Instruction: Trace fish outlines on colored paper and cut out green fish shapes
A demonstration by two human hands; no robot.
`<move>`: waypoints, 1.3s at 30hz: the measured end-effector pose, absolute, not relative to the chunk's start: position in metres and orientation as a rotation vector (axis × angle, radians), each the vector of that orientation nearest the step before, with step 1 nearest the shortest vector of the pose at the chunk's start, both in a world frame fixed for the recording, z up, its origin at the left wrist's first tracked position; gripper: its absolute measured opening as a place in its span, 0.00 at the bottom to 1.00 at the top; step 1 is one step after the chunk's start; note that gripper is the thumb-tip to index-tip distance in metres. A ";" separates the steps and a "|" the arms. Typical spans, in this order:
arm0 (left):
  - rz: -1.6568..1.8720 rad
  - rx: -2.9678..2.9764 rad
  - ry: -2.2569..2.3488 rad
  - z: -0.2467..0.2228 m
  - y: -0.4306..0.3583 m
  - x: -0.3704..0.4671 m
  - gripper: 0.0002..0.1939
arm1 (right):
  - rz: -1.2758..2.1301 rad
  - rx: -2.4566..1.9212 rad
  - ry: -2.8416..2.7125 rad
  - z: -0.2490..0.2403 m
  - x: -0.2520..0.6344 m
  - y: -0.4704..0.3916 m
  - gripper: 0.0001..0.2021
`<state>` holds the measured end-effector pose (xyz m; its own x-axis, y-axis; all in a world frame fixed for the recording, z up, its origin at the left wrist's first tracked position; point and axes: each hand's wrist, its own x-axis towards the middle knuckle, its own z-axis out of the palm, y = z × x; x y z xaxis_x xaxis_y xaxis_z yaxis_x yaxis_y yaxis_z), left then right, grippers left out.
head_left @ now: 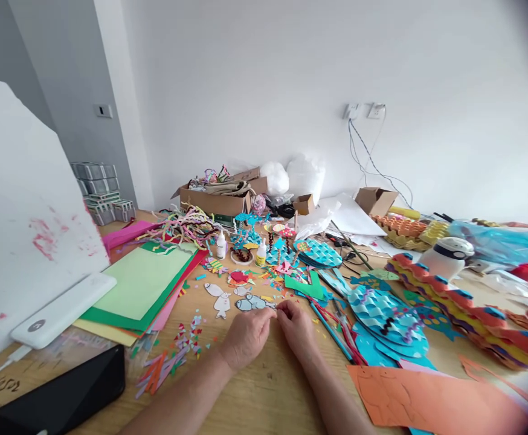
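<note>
Paper fish cutouts, lying flat on the wooden tabletop [268,374]. The blue-gray fish [249,303] shows dark outlines, its head pointing left and its right end partly hidden; whether it is 1 piece or 2 overlapping pieces cannot be told. Near it lie 3 white cutouts with drawn lines: the slanted white fish [212,290], farthest left; the upright-set white fish [222,304], tail toward the viewer; and the small white fish [241,290], just beyond the blue-gray one.
</note>
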<state>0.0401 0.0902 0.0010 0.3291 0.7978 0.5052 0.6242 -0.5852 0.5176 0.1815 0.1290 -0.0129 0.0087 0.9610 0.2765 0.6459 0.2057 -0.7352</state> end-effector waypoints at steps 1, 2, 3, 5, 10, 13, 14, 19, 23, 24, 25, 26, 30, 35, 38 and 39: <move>1.097 2.363 1.287 0.001 0.090 0.041 0.14 | 0.522 -1.520 -1.721 -0.013 0.182 0.130 0.09; 1.092 2.362 1.282 0.001 0.090 0.041 0.14 | 0.522 -1.523 -1.726 -0.013 0.182 0.130 0.10; 1.089 2.360 1.277 0.001 0.091 0.042 0.13 | 0.521 -1.528 -1.730 -0.013 0.183 0.131 0.10; 1.088 2.349 1.277 -0.001 0.092 0.042 0.12 | 0.514 -1.538 -1.733 -0.013 0.183 0.132 0.10; 1.100 2.302 1.300 -0.006 0.095 0.044 0.11 | 0.523 -1.541 -1.742 -0.013 0.183 0.130 0.11; 1.093 2.277 1.307 -0.007 0.094 0.044 0.13 | 0.527 -1.520 -1.759 -0.014 0.182 0.128 0.11; 1.090 2.269 1.308 -0.008 0.093 0.044 0.13 | 0.527 -1.510 -1.763 -0.014 0.182 0.128 0.11; 1.099 2.232 1.287 -0.012 0.095 0.039 0.15 | 0.523 -1.445 -1.777 -0.012 0.180 0.124 0.10; 1.168 2.202 1.259 -0.013 0.097 0.040 0.15 | 0.496 -1.430 -1.792 -0.010 0.178 0.123 0.10; 1.176 2.199 1.245 -0.012 0.097 0.041 0.15 | 0.493 -1.434 -1.796 -0.010 0.178 0.123 0.10; 1.183 2.200 1.229 -0.011 0.097 0.042 0.14 | 0.492 -1.439 -1.801 -0.009 0.177 0.122 0.10; 1.191 2.206 1.216 -0.010 0.097 0.042 0.13 | 0.493 -1.442 -1.807 -0.009 0.176 0.121 0.10; 1.233 2.285 1.246 -0.009 0.099 0.039 0.10 | 0.477 -1.462 -1.831 -0.007 0.175 0.117 0.10; 1.233 2.317 1.281 -0.012 0.103 0.033 0.10 | 0.425 -1.529 -1.856 -0.006 0.179 0.118 0.10; 1.228 2.321 1.286 -0.012 0.102 0.033 0.11 | 0.395 -1.574 -1.875 -0.003 0.179 0.118 0.10; 1.227 2.321 1.289 -0.011 0.102 0.032 0.11 | 0.389 -1.587 -1.885 0.000 0.178 0.116 0.10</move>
<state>0.0325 0.1021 -0.0111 0.2686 0.7816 0.5631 0.6011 -0.5927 0.5360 0.1775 0.1162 -0.0003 -0.0701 0.9583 0.2772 0.7704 0.2285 -0.5953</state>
